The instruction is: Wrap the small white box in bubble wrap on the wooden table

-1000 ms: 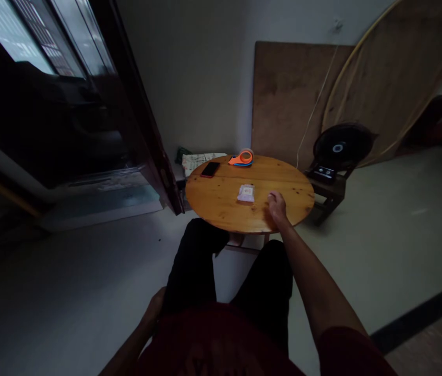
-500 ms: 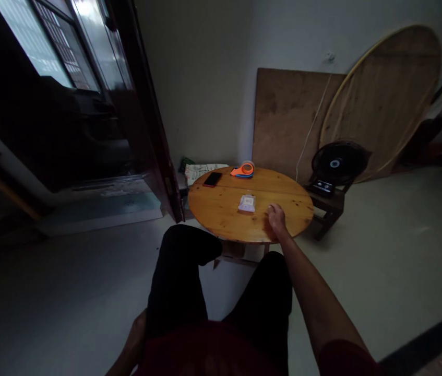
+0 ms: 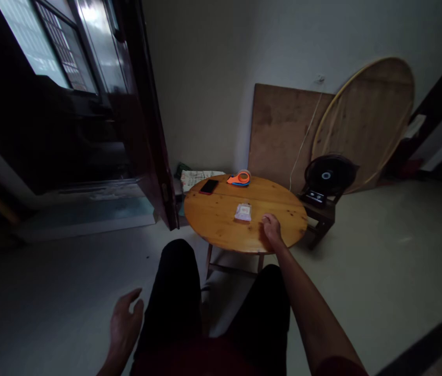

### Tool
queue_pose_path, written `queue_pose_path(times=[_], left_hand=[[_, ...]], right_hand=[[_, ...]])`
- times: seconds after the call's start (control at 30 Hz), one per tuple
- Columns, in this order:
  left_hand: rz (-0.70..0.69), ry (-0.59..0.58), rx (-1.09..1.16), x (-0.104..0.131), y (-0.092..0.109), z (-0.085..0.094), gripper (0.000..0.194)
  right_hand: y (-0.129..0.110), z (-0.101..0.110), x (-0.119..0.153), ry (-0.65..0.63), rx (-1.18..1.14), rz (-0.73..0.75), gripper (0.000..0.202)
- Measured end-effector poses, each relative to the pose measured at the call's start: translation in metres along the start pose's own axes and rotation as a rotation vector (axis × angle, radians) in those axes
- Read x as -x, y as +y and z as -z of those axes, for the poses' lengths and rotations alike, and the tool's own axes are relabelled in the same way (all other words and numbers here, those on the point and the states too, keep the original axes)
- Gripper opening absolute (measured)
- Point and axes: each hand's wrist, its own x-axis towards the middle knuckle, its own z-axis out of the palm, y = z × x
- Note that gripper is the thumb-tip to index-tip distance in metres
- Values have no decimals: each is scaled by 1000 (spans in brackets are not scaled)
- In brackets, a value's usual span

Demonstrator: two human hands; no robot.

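My right hand (image 3: pixel 271 228) rests at the right front of the round wooden table (image 3: pixel 221 232), its fingers curled closed; nothing shows in them. Just left of it lies a small clear plastic packet (image 3: pixel 243 212) with a pale label, which the hand does not touch. My left hand (image 3: pixel 125 319) is in the air beside my left thigh, thumb and fingers apart, holding nothing. Toward the back of the table are a dark phone (image 3: pixel 208 186) with a red edge and an orange tape dispenser-like thing (image 3: pixel 239 178) with something blue under it.
A black fan (image 3: pixel 325 175) and a lit screen (image 3: pixel 316 196) are on a dark wooden stool (image 3: pixel 322 213) right of the table. Brown board (image 3: pixel 275 125) and a round wooden top (image 3: pixel 365 120) lean on the wall. A dark door (image 3: pixel 154 141) stands at left.
My left hand has come up from beside my thigh and opened out, now in fuller view. The view has tilted slightly up; my right hand stays curled on the table.
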Motion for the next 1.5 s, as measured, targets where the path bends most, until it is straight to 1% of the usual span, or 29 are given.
queue_pose_path(times=[0.03, 0.07, 0.13, 0.2, 0.3, 0.37, 0.43, 0.5, 0.6, 0.67, 0.73, 0.8, 0.9, 0.97, 1.07, 1.17, 1.27, 1.37, 1.5], left_hand=[[-106, 30, 15, -5, 18, -4, 40], [-226, 31, 43, -10, 37, -9, 34], [-447, -4, 109, -17, 77, -24, 27], [-642, -39, 168, -23, 118, -43, 24], [-844, -119, 219, -31, 178, -73, 26], [-907, -161, 252, -40, 212, -93, 30], [-935, -212, 253, -52, 242, -112, 31], [-958, -248, 247, -66, 265, -129, 30], [-979, -284, 250, -88, 292, -150, 31], [-985, -303, 243, -103, 303, -161, 30], [-992, -316, 236, -117, 311, -171, 30], [-1011, -331, 229, -129, 314, -179, 29], [-1066, -357, 222, -142, 313, -188, 28], [-1100, -367, 215, -147, 312, -192, 28], [-1120, -376, 216, -149, 310, -196, 28], [-1114, -394, 231, -148, 309, -198, 27], [-1101, -404, 252, -148, 309, -199, 28], [-1096, -418, 244, -150, 315, -199, 27], [-1116, -489, 160, -159, 331, -203, 24]], right_hand=[[0, 0, 0, -3, 1, 0, 25], [-1, 1, 0, -5, 3, 0, 26], [-2, 2, 1, -7, 8, -1, 26], [-4, 3, 2, -11, 14, 1, 27], [-7, 6, 4, -27, 20, 6, 27], [-10, 7, 5, -38, 22, 4, 27], [-14, 8, 5, -48, 23, -3, 27], [-16, 8, 6, -61, 18, -9, 28], [-17, 8, 7, -90, 9, -19, 28], [-15, 8, 7, -109, 8, -30, 25], [-13, 7, 4, -133, 7, -44, 22], [-11, 6, -3, -168, -11, -77, 22], [-14, -1, -25, -222, -70, -178, 26], [-19, -10, -43, -285, -112, -228, 32], [-24, -28, -70, -383, -176, -256, 38], [-23, -42, -89, -511, -193, -238, 34], [-19, -49, -100, -630, -205, -238, 25], [-15, -51, -105, -648, -241, -262, 20], [-11, -48, -106, -609, -295, -276, 20]])
